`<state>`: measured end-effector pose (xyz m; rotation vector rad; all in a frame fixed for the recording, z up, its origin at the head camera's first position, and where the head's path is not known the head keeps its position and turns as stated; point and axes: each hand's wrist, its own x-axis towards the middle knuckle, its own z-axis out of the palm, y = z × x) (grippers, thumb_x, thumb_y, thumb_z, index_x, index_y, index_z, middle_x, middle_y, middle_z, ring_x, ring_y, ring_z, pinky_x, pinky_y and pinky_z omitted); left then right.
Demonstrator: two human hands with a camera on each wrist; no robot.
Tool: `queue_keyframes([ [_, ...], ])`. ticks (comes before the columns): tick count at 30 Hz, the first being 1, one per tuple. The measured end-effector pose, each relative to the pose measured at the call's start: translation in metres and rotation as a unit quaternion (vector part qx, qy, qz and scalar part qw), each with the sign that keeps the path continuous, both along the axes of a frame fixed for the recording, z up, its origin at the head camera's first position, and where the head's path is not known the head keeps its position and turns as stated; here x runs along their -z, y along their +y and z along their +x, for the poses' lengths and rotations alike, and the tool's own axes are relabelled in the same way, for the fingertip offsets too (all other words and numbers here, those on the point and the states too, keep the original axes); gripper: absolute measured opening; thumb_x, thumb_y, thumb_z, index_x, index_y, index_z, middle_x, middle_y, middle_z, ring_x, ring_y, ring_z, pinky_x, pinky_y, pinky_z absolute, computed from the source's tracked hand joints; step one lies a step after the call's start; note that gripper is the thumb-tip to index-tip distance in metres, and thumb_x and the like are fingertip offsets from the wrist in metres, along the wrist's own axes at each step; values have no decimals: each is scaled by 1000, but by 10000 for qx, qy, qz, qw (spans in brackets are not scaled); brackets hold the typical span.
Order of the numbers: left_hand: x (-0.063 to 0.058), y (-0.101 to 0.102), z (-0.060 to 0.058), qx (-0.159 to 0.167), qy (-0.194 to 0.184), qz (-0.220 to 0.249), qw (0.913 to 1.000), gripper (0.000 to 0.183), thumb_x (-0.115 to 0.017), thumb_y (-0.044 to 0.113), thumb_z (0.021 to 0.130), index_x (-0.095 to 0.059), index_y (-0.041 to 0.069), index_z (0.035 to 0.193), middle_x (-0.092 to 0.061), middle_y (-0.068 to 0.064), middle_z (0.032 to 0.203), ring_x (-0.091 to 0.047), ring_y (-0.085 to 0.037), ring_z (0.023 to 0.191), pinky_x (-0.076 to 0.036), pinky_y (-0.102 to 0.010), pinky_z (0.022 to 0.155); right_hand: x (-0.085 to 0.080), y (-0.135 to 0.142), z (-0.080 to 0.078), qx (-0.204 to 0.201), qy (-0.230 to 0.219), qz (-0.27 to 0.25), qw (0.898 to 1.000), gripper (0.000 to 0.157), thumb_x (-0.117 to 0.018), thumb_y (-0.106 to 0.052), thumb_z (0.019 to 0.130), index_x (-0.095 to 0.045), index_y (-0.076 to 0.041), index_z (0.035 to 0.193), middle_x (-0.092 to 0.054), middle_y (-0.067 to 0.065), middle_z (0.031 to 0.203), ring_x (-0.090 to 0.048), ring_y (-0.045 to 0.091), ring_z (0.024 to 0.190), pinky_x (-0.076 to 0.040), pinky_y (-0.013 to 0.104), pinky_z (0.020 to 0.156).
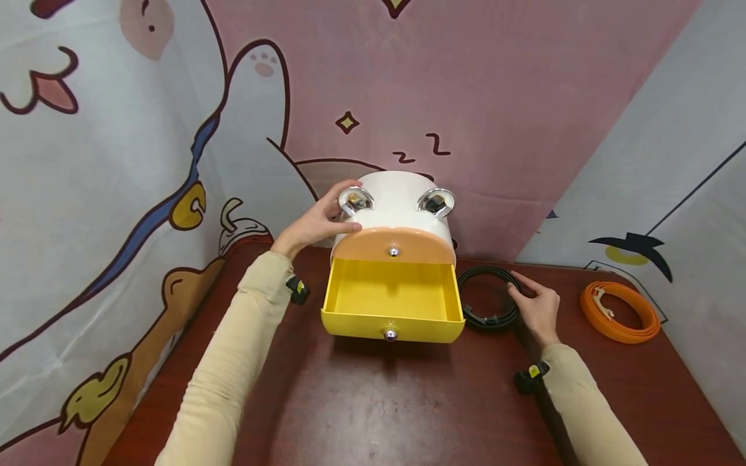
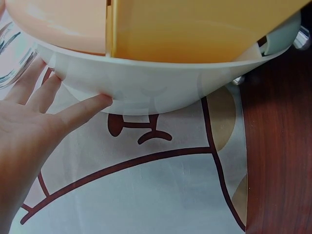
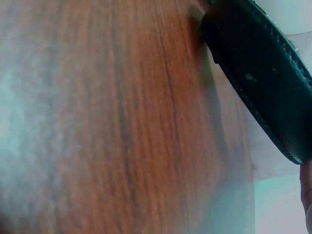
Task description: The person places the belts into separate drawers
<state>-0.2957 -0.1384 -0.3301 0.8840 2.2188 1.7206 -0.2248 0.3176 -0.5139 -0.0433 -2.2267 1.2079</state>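
A white animal-shaped drawer box [image 1: 399,197] with shiny round eyes stands at the back of the table. Its yellow lower drawer [image 1: 384,291] is pulled out with nothing inside, while the peach upper drawer [image 1: 367,246] is closed. My left hand [image 1: 317,220] rests against the box's left side beside one eye, with extended fingers [image 2: 83,109] touching the white wall. To the right of the drawer, my right hand [image 1: 537,310] pinches the right edge of a coiled black belt [image 1: 486,323]. Stitching shows along that belt [image 3: 263,73] in the right wrist view.
A coiled orange belt [image 1: 620,314] with a pale buckle lies at the table's right. Behind the brown table [image 1: 408,401] hangs a cartoon-printed cloth [image 1: 466,84], close at the back of the box and on both sides.
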Motion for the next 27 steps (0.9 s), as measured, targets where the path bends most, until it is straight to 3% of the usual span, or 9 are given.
queue_keyframes([
  [9,1,0,-1,2,14,-6,10000,80,-69,0,88,-24,21,152,-51,-17,134,-51,-37,113,-41,-38,95,-24,-1,8,240,-46,176,9995,27,-75,-13,85,-74,-9,111,-71,19,89,-55,-8,60,-39,10,50],
  [16,1,-1,-1,41,19,46,10000,80,-70,1,88,-25,22,151,-51,-15,135,-53,-34,113,-43,-36,94,-49,-1,15,409,-334,140,9985,27,-74,-17,87,-74,-9,112,-71,18,97,-56,-7,62,-41,10,52],
  [27,0,-1,0,-45,-17,-3,10000,82,-72,3,87,-26,23,151,-51,-14,135,-52,-34,114,-41,-39,96,-82,-4,24,159,-192,238,9994,27,-70,-16,90,-72,-5,115,-69,21,100,-57,-11,70,-43,9,58],
])
